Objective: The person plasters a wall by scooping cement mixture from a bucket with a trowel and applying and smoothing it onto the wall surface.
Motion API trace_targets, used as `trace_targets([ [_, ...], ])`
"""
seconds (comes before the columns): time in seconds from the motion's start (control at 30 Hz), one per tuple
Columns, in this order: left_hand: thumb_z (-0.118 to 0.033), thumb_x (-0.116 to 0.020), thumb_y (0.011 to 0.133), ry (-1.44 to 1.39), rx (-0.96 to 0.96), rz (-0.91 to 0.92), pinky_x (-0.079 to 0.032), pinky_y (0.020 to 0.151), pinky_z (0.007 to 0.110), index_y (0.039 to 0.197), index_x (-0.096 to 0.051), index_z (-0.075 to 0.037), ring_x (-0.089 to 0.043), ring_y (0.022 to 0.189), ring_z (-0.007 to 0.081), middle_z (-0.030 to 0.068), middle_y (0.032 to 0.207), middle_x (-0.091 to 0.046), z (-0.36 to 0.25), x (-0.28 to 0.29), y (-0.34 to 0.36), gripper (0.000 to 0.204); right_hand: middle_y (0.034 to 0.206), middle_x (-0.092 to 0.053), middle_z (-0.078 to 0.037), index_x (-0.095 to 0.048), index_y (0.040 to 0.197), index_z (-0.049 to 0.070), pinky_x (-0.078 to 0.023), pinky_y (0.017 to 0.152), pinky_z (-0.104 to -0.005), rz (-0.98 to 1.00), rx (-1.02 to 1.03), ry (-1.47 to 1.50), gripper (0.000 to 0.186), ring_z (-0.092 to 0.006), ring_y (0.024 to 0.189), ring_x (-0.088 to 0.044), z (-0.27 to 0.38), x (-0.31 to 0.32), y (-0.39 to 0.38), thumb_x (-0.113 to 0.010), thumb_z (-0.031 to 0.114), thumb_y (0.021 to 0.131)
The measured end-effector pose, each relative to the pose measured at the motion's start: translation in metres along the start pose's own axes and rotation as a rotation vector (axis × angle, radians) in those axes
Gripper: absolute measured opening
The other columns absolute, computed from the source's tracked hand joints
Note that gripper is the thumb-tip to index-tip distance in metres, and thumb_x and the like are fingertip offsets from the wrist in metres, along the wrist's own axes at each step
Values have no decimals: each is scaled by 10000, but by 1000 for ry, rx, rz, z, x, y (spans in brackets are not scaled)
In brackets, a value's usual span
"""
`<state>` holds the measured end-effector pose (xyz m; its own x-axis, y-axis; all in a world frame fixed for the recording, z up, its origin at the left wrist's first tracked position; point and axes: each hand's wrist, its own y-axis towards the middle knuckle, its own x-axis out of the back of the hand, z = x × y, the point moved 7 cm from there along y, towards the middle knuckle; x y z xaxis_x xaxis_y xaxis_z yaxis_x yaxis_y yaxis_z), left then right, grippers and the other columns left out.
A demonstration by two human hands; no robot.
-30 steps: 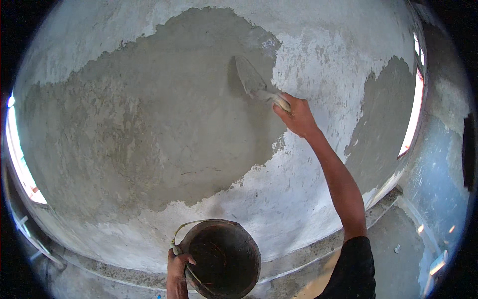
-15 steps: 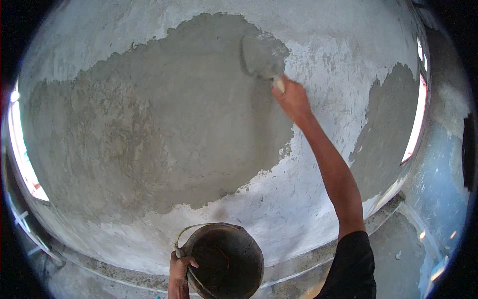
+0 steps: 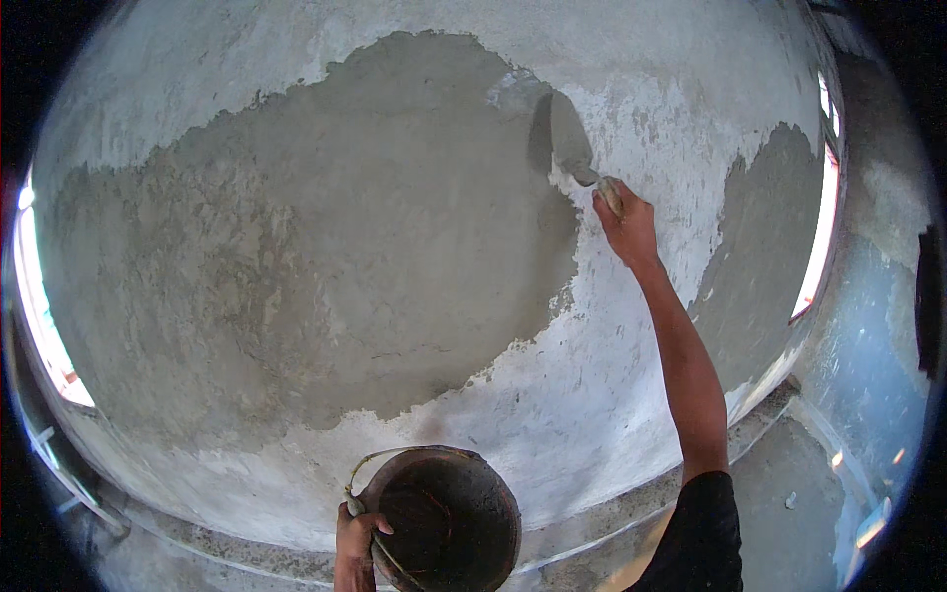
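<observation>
My right hand (image 3: pixel 627 225) is closed round the handle of a trowel (image 3: pixel 569 135). The trowel's grey blade is tilted at the right edge of a large patch of damp grey plaster (image 3: pixel 424 217) on the wall, its shadow falling to the left. I cannot tell whether the blade touches the wall. Low in front of the wall, my left hand (image 3: pixel 357 533) grips the wire handle of a dark round bucket (image 3: pixel 449 518) at its left rim. The bucket's inside is dark, with a thin reddish line across it; its contents are hard to make out.
Whitish bare wall (image 3: pixel 651 128) surrounds the plaster. A second grey plaster patch (image 3: pixel 764 227) lies to the right. Bright window openings stand at the left (image 3: pixel 44 306) and right (image 3: pixel 821 237) edges. A concrete ledge (image 3: pixel 755 419) runs along the wall's foot.
My right hand has moved right and slightly down with the trowel. Its blade has turned from flat against the plaster to a steeper tilt. The bucket and left hand have hardly shifted.
</observation>
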<state>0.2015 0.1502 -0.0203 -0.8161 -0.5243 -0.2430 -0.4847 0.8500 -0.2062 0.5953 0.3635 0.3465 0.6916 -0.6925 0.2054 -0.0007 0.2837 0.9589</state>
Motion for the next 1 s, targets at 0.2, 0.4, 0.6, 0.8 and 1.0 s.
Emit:
trace_targets([
  [0.2, 31, -538, 424, 37, 5, 13, -420, 535, 305, 841, -458, 67, -513, 556, 231, 113, 647, -533, 10, -6, 13, 427, 877, -572, -264, -475, 1138, 2, -485, 636, -442, -19, 72, -318, 430, -413, 716, -574, -33, -23, -19, -556, 247, 795],
  [0.4, 19, -552, 447, 15, -53, 16, -423, 521, 305, 832, -465, 61, -526, 563, 230, 123, 657, -541, 9, -16, 18, 397, 838, -586, -253, -511, 1082, -18, -485, 648, -420, 244, 29, -89, 381, -382, 748, -590, -5, -27, -72, -577, 216, 788],
  [0.6, 9, -554, 448, -35, -31, 35, -419, 502, 313, 837, -481, 46, -518, 544, 225, 105, 635, -532, 10, -26, 16, 398, 825, -590, -234, -541, 1036, -5, -477, 635, -404, 16, 79, -83, 320, -376, 754, -586, -8, 13, -17, -578, 204, 797],
  [0.8, 4, -553, 448, 77, -11, 109, -414, 488, 316, 835, -493, 53, -509, 500, 225, 109, 591, -540, 13, -40, 20, 394, 810, -585, -246, -509, 1085, -20, -472, 614, -406, 34, 38, -265, 370, -390, 742, -582, -28, -11, 4, -569, 203, 796],
  [1.0, 32, -535, 426, 3, -1, 2, -412, 483, 312, 772, -505, 52, -516, 497, 226, 106, 578, -542, 13, -42, 16, 347, 793, -584, -237, -512, 1066, 17, -479, 604, -434, 194, 40, -165, 347, -392, 700, -583, -19, -21, -73, -556, 233, 799],
])
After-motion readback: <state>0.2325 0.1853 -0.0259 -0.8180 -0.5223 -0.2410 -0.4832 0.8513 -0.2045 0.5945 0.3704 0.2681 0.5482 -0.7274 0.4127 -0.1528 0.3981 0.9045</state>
